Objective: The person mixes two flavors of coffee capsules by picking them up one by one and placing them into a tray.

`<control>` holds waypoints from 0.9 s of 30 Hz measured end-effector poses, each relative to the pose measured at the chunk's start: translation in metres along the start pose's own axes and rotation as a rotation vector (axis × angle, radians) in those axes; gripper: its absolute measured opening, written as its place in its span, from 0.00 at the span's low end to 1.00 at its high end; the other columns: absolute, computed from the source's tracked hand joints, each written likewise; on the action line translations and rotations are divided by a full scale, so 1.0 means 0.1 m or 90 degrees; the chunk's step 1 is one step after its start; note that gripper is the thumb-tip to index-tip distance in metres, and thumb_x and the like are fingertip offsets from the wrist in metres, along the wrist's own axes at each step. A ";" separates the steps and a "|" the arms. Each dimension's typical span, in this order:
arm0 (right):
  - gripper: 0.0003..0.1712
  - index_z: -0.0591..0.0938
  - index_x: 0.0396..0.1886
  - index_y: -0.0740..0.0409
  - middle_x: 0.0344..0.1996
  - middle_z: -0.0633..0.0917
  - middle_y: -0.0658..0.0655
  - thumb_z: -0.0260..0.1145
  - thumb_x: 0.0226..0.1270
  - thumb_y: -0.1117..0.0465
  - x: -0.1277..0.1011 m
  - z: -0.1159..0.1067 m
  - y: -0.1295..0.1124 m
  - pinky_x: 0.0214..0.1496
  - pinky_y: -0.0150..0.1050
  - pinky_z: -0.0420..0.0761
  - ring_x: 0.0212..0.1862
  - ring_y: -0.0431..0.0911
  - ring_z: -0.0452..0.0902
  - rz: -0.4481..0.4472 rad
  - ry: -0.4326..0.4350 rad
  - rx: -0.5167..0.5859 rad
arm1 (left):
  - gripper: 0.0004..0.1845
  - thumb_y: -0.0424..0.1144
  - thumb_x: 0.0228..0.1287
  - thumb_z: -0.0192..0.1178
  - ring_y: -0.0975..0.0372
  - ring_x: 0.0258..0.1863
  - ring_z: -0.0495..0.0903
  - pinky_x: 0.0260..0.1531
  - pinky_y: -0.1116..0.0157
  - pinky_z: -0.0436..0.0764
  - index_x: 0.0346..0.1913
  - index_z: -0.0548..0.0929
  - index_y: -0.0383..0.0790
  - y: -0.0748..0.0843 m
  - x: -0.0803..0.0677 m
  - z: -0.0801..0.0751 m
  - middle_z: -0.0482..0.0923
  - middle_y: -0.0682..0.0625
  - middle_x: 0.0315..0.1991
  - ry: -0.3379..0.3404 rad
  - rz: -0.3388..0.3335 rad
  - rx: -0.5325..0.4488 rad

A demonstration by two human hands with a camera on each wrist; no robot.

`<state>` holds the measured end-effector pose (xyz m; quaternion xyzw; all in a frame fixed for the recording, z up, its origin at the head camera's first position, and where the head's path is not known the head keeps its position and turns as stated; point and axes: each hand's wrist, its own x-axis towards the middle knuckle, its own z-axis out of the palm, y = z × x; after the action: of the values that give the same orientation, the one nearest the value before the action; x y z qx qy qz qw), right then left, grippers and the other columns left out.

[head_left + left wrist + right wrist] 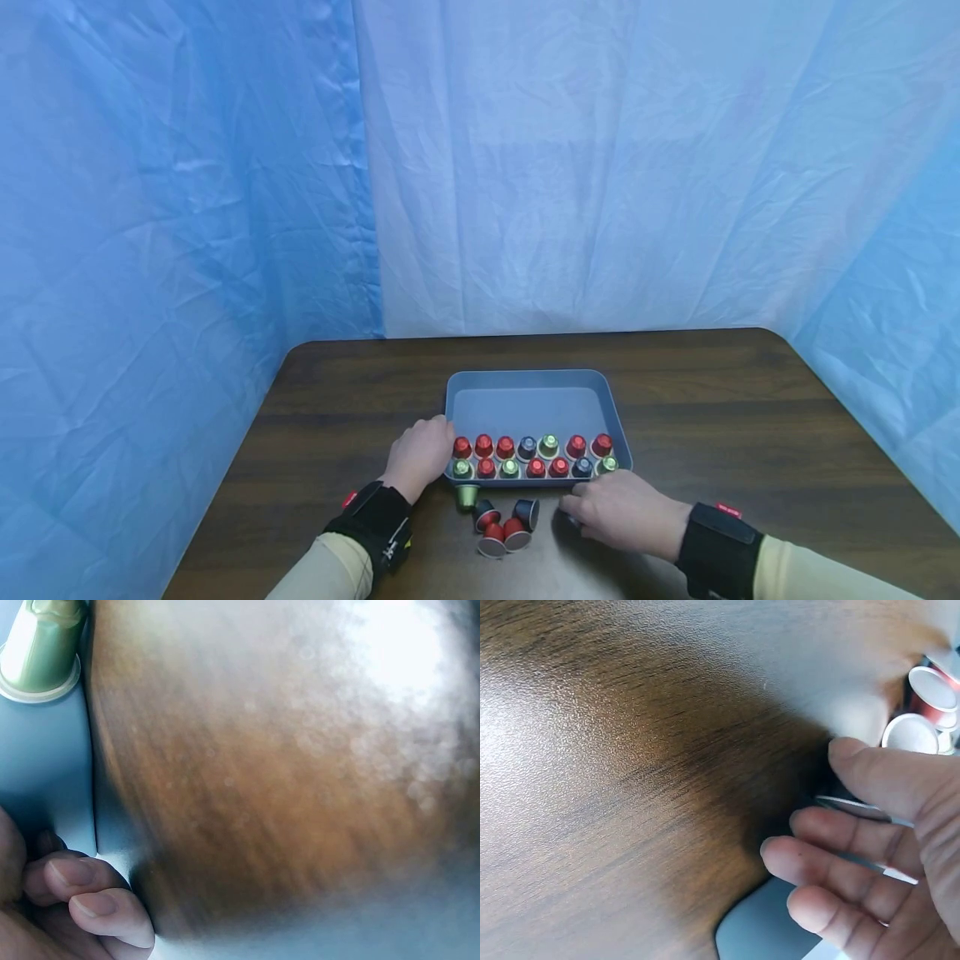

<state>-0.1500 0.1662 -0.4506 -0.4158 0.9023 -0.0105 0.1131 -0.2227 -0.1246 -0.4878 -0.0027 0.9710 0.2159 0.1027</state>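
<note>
1. The right hand rests on the table just in front of the tray's near right corner. In the right wrist view its fingers curl around a dark capsule, of which I see only the thin silver rim, so the hand grips it. In the head view this capsule is almost hidden under the fingers.
2. To the left of the right hand, near it, lies a loose group of capsules: two red and two dark ones on their sides, and one green capsule upright, just beside the tray's front wall. They are between the two hands; the right hand seems a bit nearer to most of them.
3. The left hand holds the near left corner of the tray. Its fingertips are bent over the tray wall, so it grips the tray.
4. Inside the tray, two rows of capsules stand along the near side, red, green and dark blue. The far half of the tray is bare grey floor.
5. The tray's long axis runs left to right across the brown wooden table.
</note>
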 end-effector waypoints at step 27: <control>0.15 0.84 0.47 0.48 0.37 0.87 0.40 0.76 0.64 0.51 -0.06 -0.16 0.01 0.43 0.27 0.80 0.41 0.31 0.80 -0.122 0.120 0.024 | 0.15 0.46 0.80 0.52 0.58 0.24 0.75 0.23 0.62 0.76 0.44 0.80 0.37 -0.02 0.03 0.02 0.73 0.48 0.25 -0.009 0.006 0.020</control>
<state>-0.1500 0.1702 -0.4344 -0.4949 0.8648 -0.0775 0.0340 -0.2249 -0.1256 -0.4907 0.0053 0.9734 0.2014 0.1088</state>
